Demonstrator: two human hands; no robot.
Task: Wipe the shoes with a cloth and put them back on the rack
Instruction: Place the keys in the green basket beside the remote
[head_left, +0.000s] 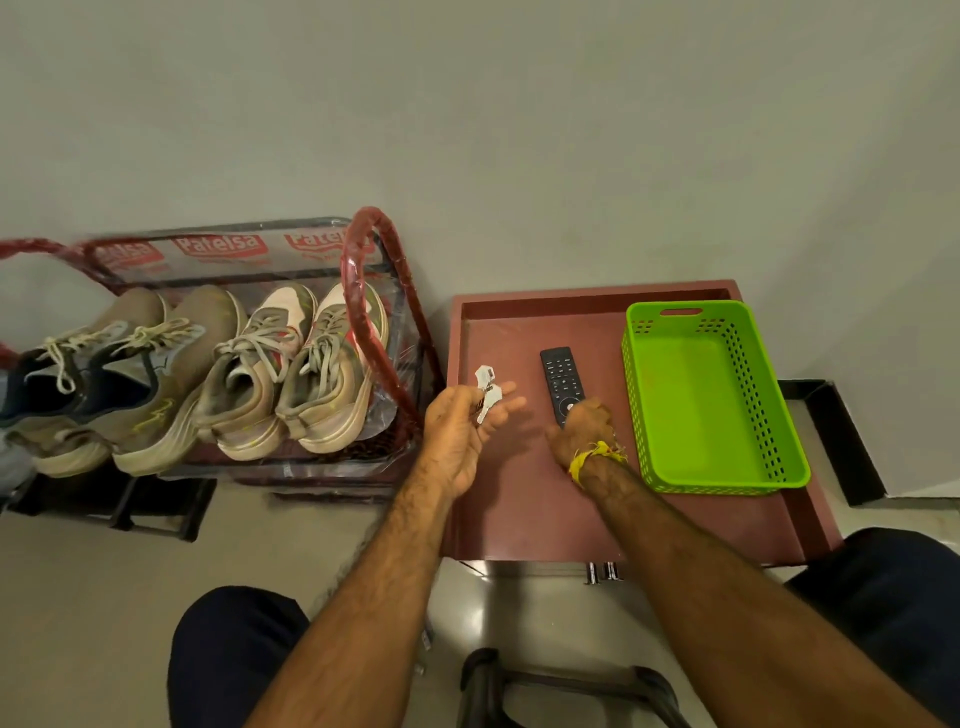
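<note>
Head view: four worn shoes (208, 374) side by side on top shelf of red wire rack (374, 270), toes to wall, laces loose. Rack just left of maroon bench (498, 493). Left hand (462, 421) palm up over bench's left edge, fingers loosely curled on bunch of keys (487, 389). Right hand (584, 426), yellow thread at wrist, clasped on near end of black remote (561, 379). Green perforated basket (769, 415) at bench's right.

A home entryway: worn shoes (291, 364) on a red rack (384, 312) against a plain wall, beside a bench (519, 499) carrying keys (487, 387), a remote (560, 382) and a basket (711, 395).
</note>
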